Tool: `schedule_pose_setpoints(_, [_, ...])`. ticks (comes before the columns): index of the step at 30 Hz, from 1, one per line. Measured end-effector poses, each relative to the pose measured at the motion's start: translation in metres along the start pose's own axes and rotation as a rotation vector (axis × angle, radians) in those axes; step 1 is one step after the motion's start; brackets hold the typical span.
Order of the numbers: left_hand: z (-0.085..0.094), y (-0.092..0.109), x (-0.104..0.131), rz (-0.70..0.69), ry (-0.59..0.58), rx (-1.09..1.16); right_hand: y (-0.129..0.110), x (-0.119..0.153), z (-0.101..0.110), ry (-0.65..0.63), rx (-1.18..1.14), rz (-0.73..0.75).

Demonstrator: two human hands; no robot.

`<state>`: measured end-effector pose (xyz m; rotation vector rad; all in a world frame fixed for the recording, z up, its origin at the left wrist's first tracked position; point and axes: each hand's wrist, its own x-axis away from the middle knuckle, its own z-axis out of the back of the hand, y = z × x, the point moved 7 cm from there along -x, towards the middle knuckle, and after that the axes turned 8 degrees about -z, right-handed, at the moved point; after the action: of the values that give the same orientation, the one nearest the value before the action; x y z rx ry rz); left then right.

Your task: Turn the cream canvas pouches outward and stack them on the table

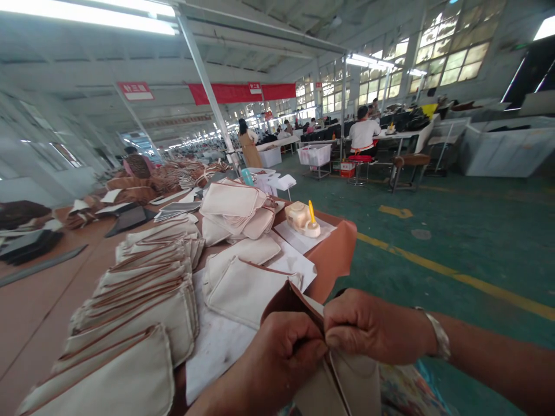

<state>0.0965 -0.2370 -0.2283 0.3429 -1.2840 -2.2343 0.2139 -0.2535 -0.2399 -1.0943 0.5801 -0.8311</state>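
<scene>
Both of my hands pinch one cream fabric pouch piece with brown edging [342, 384] at the bottom of the view. My left hand [277, 358] grips its left side, fingers closed. On the right side, my right hand [368, 326], with a metal watch on the wrist, presses its thumb against the same seam. A brown flap [286, 300] of the piece sticks up just above my fingers. Right beside my hands, on white paper, lies another cream pouch [245, 289].
Overlapping rows of cream pouches [143, 289] cover the brown table [39, 294]; a pile [236, 211] and a glue pot with a yellow brush [303, 218] sit further back. Brown leather pieces [143, 182] lie far left. People work at distant tables [363, 134]; green floor to the right.
</scene>
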Motion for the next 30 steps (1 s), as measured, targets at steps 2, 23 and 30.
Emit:
schedule_pose_setpoints(2, [-0.003, 0.000, 0.001, 0.006, 0.023, 0.113, 0.006, -0.002, -0.006, 0.021, -0.076, 0.013])
schedule_pose_setpoints(23, [0.023, -0.051, 0.024, 0.179, -0.256, 0.199, 0.016, 0.005, 0.021, 0.051, -0.245, 0.048])
schedule_pose_setpoints(30, [0.038, -0.023, 0.004, 0.068, -0.195, -0.095, 0.013, -0.012, 0.064, 0.072, 0.205, -0.001])
